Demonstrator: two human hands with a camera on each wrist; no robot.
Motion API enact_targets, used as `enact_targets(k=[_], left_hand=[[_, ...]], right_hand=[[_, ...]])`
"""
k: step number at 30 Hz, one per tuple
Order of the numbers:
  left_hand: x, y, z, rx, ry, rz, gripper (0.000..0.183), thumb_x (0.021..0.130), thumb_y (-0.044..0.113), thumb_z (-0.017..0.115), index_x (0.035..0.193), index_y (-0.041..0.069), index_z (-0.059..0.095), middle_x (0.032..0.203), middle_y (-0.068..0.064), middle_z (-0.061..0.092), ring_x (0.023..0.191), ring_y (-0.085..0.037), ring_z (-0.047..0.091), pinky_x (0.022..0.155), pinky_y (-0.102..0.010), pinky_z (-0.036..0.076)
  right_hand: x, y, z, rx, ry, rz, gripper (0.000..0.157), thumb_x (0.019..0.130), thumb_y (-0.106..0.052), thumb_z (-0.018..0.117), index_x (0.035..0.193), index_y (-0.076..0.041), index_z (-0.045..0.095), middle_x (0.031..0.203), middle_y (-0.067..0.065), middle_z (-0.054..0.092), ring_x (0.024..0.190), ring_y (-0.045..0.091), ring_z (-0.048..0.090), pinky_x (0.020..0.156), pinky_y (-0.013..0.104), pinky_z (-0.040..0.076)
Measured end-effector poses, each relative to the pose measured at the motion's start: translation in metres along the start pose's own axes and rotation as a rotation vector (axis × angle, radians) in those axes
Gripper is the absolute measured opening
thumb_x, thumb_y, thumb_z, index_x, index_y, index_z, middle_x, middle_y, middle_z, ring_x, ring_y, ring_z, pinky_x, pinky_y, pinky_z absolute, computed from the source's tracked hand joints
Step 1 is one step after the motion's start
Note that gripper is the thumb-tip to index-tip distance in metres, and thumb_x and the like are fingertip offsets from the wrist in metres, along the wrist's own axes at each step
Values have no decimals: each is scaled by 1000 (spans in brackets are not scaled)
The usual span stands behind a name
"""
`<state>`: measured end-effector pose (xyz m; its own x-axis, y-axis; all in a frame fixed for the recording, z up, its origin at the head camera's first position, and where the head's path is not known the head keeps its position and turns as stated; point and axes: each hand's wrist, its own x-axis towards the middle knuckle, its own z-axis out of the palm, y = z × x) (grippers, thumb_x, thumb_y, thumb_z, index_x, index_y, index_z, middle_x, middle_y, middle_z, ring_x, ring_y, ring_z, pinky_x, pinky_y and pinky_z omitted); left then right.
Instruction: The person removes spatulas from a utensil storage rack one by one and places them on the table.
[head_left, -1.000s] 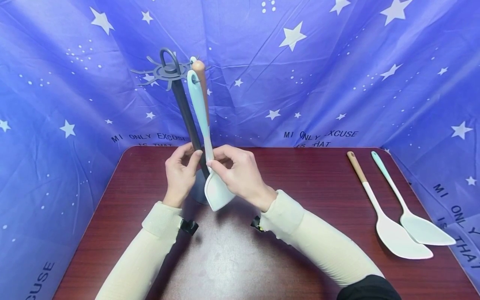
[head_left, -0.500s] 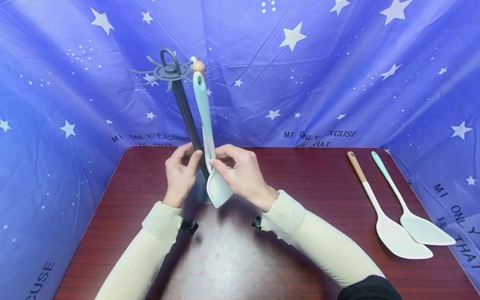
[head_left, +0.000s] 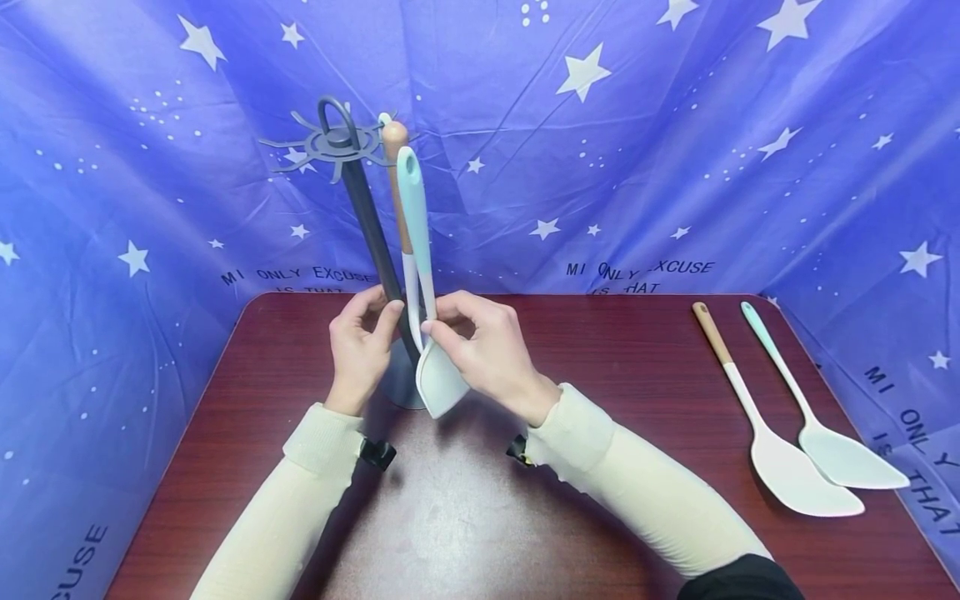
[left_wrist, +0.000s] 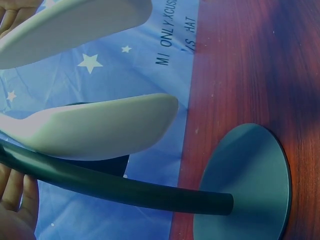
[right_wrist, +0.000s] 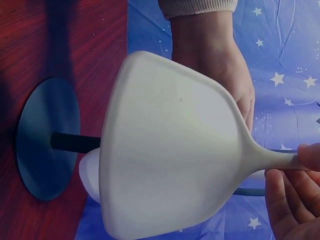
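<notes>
A dark grey utensil rack [head_left: 369, 229] stands on its round base [left_wrist: 245, 185], with hooks spread round its top. My left hand [head_left: 356, 350] grips the pole low down between thumb and fingers. With thumb and fingers my right hand [head_left: 487, 342] pinches the white neck of a mint-handled spatula [head_left: 416, 217], head down. Its handle hole is at hook height, just right of the hooks. A wooden-handled utensil [head_left: 396, 179] hangs from the rack behind it; its white head [left_wrist: 110, 127] shows beside the pole in the left wrist view. The spatula's broad white head [right_wrist: 170, 145] fills the right wrist view.
A wooden-handled turner [head_left: 795, 471] and another mint-handled turner [head_left: 851, 457] lie at the right of the dark red table [head_left: 615, 400], their heads overlapping. A blue star-printed curtain [head_left: 510, 183] surrounds the table at the back and sides.
The mint-handled spatula's top has shifted right, off the rack's hook, exposing more of the wooden handle behind. My right hand moved slightly right with it; my left hand stayed on the pole.
</notes>
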<state>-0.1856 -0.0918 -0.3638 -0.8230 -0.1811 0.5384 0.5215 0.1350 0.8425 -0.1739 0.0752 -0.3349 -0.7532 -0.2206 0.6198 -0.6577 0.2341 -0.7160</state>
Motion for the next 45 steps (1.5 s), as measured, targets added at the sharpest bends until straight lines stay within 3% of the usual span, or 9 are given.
enact_targets(k=[3,7,11,14,19,23,30,37,45], left_hand=[[0,0,0,1,1,4,20,86,-6,65,104,-15,63,87,-28,65,73,-31,65,63,-43,57],[0,-1,0,12,3,16,20,86,-6,65,104,-15,63,87,-28,66,72,-29,65,62,-30,58],[0,-1,0,28,8,19,19,86,-5,66,103,-14,63,86,-27,66,71,-37,63,62,-35,58],[0,-1,0,35,13,18,19,86,-5,66,102,-14,64,85,-26,66,70,-29,63,62,-37,58],[1,-1,1,38,23,31,18,85,-7,66,101,-15,63,84,-28,65,69,-8,60,62,-19,54],[0,-2,1,28,25,25,17,85,-7,65,101,-15,63,84,-28,64,68,-11,60,61,-17,53],[0,0,1,17,24,20,17,85,-7,66,101,-15,64,84,-27,65,69,-24,62,62,-26,57],[0,-1,2,34,30,55,17,85,-9,66,99,-16,64,83,-29,65,70,-7,60,65,-16,52],[0,0,1,40,29,54,17,85,-9,66,99,-16,64,84,-29,65,71,-6,60,66,-16,52]], right_hand=[[-1,1,-2,0,5,5,11,82,-5,73,93,-6,71,85,-1,71,70,5,64,63,25,56],[-3,2,-5,2,17,9,11,82,-7,74,92,-8,71,84,-1,71,68,6,64,62,24,55],[-3,1,-9,-6,24,31,10,81,-4,74,91,-7,71,83,1,72,68,10,65,62,28,56],[-3,-5,-13,-14,28,49,11,80,1,74,89,-3,71,82,6,71,67,15,65,61,32,56],[-3,-24,-21,-26,31,77,10,78,7,72,87,3,68,79,13,70,65,20,65,61,35,56],[-5,-25,-26,-37,33,98,9,79,5,72,87,2,68,79,11,70,66,19,65,62,32,55],[-7,-23,-32,-63,43,112,10,79,7,71,86,1,69,77,11,70,66,18,64,62,30,54],[-11,-17,-38,-80,47,122,9,79,6,72,86,1,69,77,11,70,66,20,64,63,30,54],[-15,-16,-46,-105,58,145,10,78,7,72,85,2,69,76,14,69,65,22,64,63,30,54]])
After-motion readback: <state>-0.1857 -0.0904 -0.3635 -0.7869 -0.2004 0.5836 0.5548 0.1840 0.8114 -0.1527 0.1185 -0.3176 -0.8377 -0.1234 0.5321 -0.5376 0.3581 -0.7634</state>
